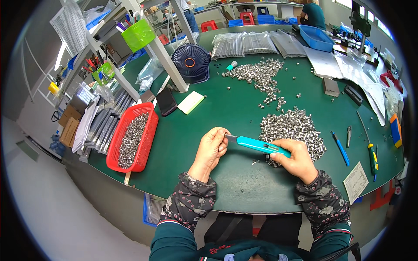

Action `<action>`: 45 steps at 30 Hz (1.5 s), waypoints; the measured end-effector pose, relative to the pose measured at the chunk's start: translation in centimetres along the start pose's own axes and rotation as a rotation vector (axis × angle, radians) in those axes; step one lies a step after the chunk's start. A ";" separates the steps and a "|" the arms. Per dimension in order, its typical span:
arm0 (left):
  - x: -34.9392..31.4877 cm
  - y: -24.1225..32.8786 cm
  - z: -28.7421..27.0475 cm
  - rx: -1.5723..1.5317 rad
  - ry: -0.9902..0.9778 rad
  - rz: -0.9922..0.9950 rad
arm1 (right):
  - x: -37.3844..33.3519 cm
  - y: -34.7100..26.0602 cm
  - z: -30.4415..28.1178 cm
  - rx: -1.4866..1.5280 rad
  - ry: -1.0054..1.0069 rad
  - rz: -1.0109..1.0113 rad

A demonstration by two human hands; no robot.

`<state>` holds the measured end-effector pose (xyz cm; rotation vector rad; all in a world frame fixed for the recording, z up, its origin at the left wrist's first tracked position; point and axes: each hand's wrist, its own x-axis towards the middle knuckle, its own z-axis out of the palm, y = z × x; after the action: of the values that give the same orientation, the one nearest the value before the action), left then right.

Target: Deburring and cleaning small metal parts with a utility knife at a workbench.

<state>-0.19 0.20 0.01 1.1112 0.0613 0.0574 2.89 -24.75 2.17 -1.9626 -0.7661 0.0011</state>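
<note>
In my right hand (297, 157) is a teal utility knife (257, 143), gripped along its handle with the blade out and pointing left. The blade's tip reaches the fingertips of my left hand (211, 147). Those fingers are pinched around something small and dark, mostly hidden, at the blade's end; I cannot make out what it is. Beside the knife lies a big heap of small shiny metal sleeves (291, 130), partly behind my right hand. A second, looser pile of the same sleeves (259, 76) spreads farther back on the green table.
A red basket (150, 143) holding metal sleeves stands at the left edge. Behind it are a phone (166, 102), a notepad (190, 102) and a dark fan (190, 62). To the right lie a blue pen-like tool (340, 148), a screwdriver (372, 158) and a paper slip (355, 182).
</note>
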 end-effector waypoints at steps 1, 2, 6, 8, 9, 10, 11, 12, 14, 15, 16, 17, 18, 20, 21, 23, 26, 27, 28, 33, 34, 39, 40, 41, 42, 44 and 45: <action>0.0 0.0 0.0 0.000 0.000 -0.001 | 0.0 0.1 0.0 0.000 0.000 0.001; 0.0 0.0 0.0 0.038 0.006 -0.004 | -0.1 0.2 0.1 -0.037 0.027 -0.054; 0.0 0.1 0.0 0.054 0.038 -0.054 | -0.2 -0.9 -0.1 -0.264 0.096 -0.177; -0.1 0.3 0.3 -0.008 0.046 -0.092 | -0.1 -0.3 0.3 -0.220 0.162 -0.229; -0.2 0.4 0.4 -0.069 0.055 -0.128 | 0.0 -0.2 0.4 -0.174 0.225 -0.282; -0.2 0.4 0.3 -0.070 0.056 -0.126 | 0.0 -0.3 0.1 -0.140 0.240 -0.245; -0.1 0.4 0.1 -0.076 0.042 -0.134 | 0.1 -0.2 -0.1 -0.144 0.232 -0.235; 0.0 0.4 0.0 -0.083 0.026 -0.144 | 0.1 -0.2 -0.1 -0.137 0.218 -0.234; -0.2 0.5 0.2 -0.094 0.037 -0.156 | 0.0 0.0 0.1 -0.130 0.203 -0.234; -0.3 0.5 0.3 -0.104 0.050 -0.168 | 0.0 0.0 0.2 -0.139 0.160 -0.227; -0.3 0.6 0.3 -0.104 0.050 -0.167 | -0.1 0.0 0.2 -0.149 0.118 -0.220; -0.3 0.6 0.3 -0.101 0.050 -0.165 | -0.1 0.0 0.2 -0.149 0.117 -0.221; -0.3 0.6 0.4 -0.098 0.050 -0.163 | -0.1 0.0 0.2 -0.140 0.114 -0.208; -0.3 0.6 0.4 -0.091 0.048 -0.159 | -0.1 -0.1 0.1 -0.132 0.111 -0.197; -0.2 0.5 0.3 -0.083 0.048 -0.159 | 0.0 0.1 0.2 -0.127 0.099 -0.208; 0.0 0.3 0.3 -0.063 0.042 -0.154 | 0.1 0.3 0.3 -0.120 0.086 -0.217; -0.1 0.5 0.3 -0.017 0.040 -0.139 | 0.3 0.2 0.4 -0.124 0.069 -0.217; -0.2 0.7 0.3 0.013 0.049 -0.127 | 0.4 0.0 0.3 -0.106 0.069 -0.190; -0.2 0.7 0.3 0.026 0.051 -0.136 | 0.4 -0.2 0.2 -0.088 0.067 -0.166; 0.3 0.1 0.2 -0.109 0.057 -0.182 | 0.1 -0.3 -0.4 -0.101 0.240 -0.275; 0.3 0.2 0.1 -0.147 0.069 -0.172 | 0.1 -0.3 -0.6 -0.055 0.262 -0.227; -0.2 0.6 0.5 -0.209 0.066 -0.112 | 0.0 -0.5 -0.5 -0.068 0.278 -0.197; -0.3 0.7 0.5 -0.196 0.040 -0.113 | 0.0 -0.6 -0.5 -0.101 0.250 -0.187; -0.4 0.7 0.4 -0.199 0.042 -0.109 | -0.1 -0.6 -0.4 -0.101 0.246 -0.191; -0.5 0.6 0.3 -0.166 0.038 -0.101 | -0.1 -0.7 -0.3 -0.093 0.262 -0.204; -0.5 0.3 0.1 -0.140 0.030 -0.102 | -0.3 -0.3 -0.1 -0.076 0.311 -0.221; -0.3 0.2 -0.1 -0.171 0.012 -0.079 | -0.3 -0.3 -0.2 -0.081 0.310 -0.213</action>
<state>-0.54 0.33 0.21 0.9370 0.1091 -0.0019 2.57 -24.95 2.38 -1.8876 -0.7727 -0.4581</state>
